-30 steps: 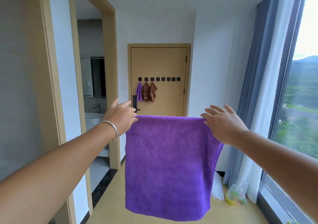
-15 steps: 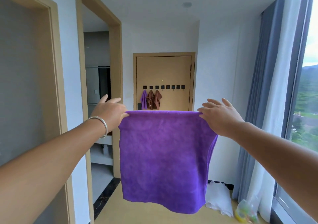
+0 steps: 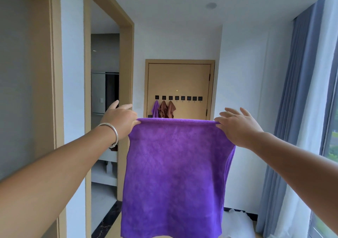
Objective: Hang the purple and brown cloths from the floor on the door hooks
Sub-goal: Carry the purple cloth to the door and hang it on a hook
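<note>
Pinching purple cloth (image 3: 173,173) at top corners, left hand (image 3: 119,121) and right hand (image 3: 237,126); light fingertip hold risks dropping it.

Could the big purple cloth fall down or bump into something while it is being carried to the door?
It might. The left hand and right hand only pinch the top corners of the large purple fleece cloth, so a corner could slip out. The cloth hangs in front of the floor, hiding the way ahead. The small purple cloth and two brown cloths fill three black door hooks, so it needs a free one.
</note>
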Motion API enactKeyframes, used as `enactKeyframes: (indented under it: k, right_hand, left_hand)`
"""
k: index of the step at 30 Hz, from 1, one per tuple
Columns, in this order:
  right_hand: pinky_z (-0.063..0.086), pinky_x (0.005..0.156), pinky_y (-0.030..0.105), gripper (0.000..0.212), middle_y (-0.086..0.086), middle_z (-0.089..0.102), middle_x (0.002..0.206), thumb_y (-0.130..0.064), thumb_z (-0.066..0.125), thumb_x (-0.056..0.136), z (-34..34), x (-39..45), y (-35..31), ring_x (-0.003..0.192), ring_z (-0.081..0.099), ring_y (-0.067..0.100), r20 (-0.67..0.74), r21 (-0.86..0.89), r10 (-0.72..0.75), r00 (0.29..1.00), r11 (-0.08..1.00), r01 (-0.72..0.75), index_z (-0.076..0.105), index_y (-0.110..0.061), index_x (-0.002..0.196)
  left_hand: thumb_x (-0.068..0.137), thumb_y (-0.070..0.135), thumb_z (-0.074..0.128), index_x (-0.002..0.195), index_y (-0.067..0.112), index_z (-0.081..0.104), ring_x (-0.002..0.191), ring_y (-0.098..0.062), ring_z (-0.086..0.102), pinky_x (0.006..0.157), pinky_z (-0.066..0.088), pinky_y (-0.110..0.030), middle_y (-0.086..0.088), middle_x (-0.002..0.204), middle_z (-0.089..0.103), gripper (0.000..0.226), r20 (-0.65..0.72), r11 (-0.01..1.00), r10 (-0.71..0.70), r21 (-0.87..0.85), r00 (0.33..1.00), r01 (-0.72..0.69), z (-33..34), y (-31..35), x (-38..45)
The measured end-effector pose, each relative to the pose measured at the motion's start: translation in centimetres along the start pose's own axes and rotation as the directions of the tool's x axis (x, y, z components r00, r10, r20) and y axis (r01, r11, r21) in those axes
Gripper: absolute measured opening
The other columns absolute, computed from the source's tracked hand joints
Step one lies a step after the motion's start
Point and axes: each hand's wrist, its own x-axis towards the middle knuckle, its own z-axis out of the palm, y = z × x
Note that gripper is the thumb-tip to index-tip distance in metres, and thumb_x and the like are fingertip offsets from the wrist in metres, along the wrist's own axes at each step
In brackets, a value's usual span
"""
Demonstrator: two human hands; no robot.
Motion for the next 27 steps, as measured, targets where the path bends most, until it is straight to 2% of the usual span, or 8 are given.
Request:
enactKeyframes:
  k: [8, 12, 15, 22, 27]
  right_hand:
    - [0.014, 0.119, 0.048, 0.040, -0.008, 0.034, 0.152, -0.037, 0.040, 0.100, 5.8, 9.0, -3.2, 0.147, 0.011, 0.017, 0.019, -0.025, 0.020, 1.000, 1.000, -0.020, 0.040, -0.037, 0.141]
    - [0.013, 0.119, 0.047, 0.041, -0.007, 0.034, 0.152, -0.039, 0.030, 0.102, 9.3, 12.8, -4.3, 0.147, 0.012, 0.018, 0.033, 0.006, 0.047, 0.998, 0.999, -0.047, 0.038, -0.037, 0.142]
    - [0.013, 0.119, 0.047, 0.041, -0.006, 0.033, 0.153, -0.039, 0.029, 0.102, 12.1, 15.4, -4.6, 0.147, 0.011, 0.018, 0.056, 0.006, 0.040, 0.998, 0.999, -0.041, 0.039, -0.037, 0.142]
    - [0.014, 0.119, 0.045, 0.040, -0.008, 0.038, 0.149, -0.042, 0.027, 0.102, 20.0, 23.5, -3.4, 0.146, 0.013, 0.016, 0.049, 0.047, 0.032, 0.998, 0.998, -0.034, 0.044, -0.036, 0.138]
    - [0.014, 0.116, 0.042, 0.040, -0.009, 0.038, 0.148, -0.043, 0.026, 0.102, 25.9, 30.3, -0.6, 0.146, 0.012, 0.015, 0.027, 0.057, 0.030, 0.999, 0.998, -0.032, 0.045, -0.037, 0.137]
  left_hand:
    - [0.101, 0.046, 0.029, 0.111, 0.031, 0.068, 0.138, -0.010, 0.032, 0.118, 0.006, -0.043, 0.012, 0.128, 0.060, 0.043, 0.042, 0.999, 0.027, 0.028, 0.999, -0.028, 7.2, -4.1, 6.0]
    - [0.101, 0.045, 0.030, 0.111, 0.030, 0.068, 0.138, -0.010, 0.032, 0.119, 0.006, -0.043, 0.011, 0.130, 0.059, 0.042, 0.060, 0.999, 0.038, 0.021, 0.997, -0.040, 10.8, -5.3, 9.1]
    - [0.101, 0.045, 0.030, 0.112, 0.030, 0.068, 0.138, -0.010, 0.031, 0.118, 0.005, -0.042, 0.010, 0.131, 0.059, 0.042, 0.079, 0.999, 0.043, 0.005, 0.996, -0.044, 13.5, -5.7, 11.4]
    - [0.101, 0.046, 0.030, 0.114, 0.029, 0.066, 0.140, -0.008, 0.027, 0.119, 0.003, -0.041, 0.010, 0.135, 0.056, 0.042, 0.135, 0.999, 0.026, 0.037, 0.991, -0.031, 21.5, -5.4, 18.6]
    - [0.102, 0.044, 0.029, 0.113, 0.029, 0.066, 0.140, -0.008, 0.027, 0.119, 0.004, -0.041, 0.013, 0.129, 0.059, 0.041, 0.155, 0.998, 0.022, 0.059, 0.988, -0.032, 26.4, -4.2, 25.5]
